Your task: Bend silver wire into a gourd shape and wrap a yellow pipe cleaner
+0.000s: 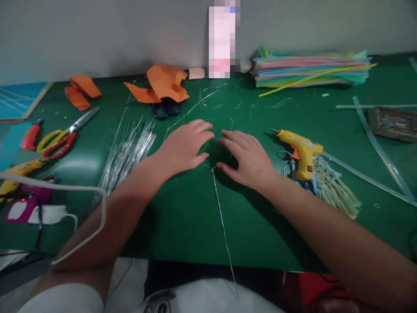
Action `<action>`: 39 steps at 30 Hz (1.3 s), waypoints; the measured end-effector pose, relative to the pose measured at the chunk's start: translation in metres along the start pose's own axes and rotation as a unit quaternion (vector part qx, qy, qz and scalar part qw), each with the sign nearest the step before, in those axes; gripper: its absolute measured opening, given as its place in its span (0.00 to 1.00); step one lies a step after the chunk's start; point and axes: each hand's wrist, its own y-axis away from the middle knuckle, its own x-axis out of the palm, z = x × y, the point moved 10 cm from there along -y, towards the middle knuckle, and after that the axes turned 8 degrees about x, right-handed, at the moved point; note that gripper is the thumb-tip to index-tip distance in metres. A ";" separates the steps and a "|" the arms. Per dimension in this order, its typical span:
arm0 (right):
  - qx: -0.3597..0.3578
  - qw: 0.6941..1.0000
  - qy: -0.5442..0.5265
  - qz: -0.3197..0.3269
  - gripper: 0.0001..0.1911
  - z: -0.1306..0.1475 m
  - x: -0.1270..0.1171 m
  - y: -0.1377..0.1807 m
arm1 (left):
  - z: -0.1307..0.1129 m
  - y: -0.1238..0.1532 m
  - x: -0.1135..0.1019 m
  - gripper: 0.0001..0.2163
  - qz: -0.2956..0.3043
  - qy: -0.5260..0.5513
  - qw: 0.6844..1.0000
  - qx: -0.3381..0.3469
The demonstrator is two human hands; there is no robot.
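My left hand (187, 145) and my right hand (247, 157) face each other over the green table, thumbs apart from the curved fingers, and both are open. Between them lies a twisted wire stem (220, 217), running from a small knot near my right thumb down past the table's front edge. A thin wire arc (224, 116) curves just beyond my fingertips; whether it joins the stem or touches my fingers I cannot tell. Left of my left hand lies a bundle of silver wires (130, 148). A yellow glue gun (302, 152) rests right of my right hand, on tasselled fringe pieces (337, 187).
Red-and-yellow scissors (61, 141) and a purple power adapter (35, 204) lie left; a white cable (104, 208) loops over my left forearm. Orange paper (166, 82) partly covers dark-handled scissors (167, 109). Coloured pipe cleaners (309, 69), glue sticks (374, 139) and a small tray (371, 121) are right.
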 end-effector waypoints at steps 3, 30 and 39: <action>0.023 0.999 -0.001 0.035 0.41 -0.016 0.010 -0.003 | 0.021 0.001 0.014 0.42 0.021 0.047 0.998 -0.025; 0.029 0.989 0.038 0.138 0.47 -0.031 0.034 -0.002 | 0.061 0.011 0.056 0.58 0.109 0.151 0.977 -0.108; 0.022 0.991 0.044 0.127 0.45 -0.026 0.026 0.006 | 0.058 0.008 0.057 0.58 0.116 0.122 0.982 -0.084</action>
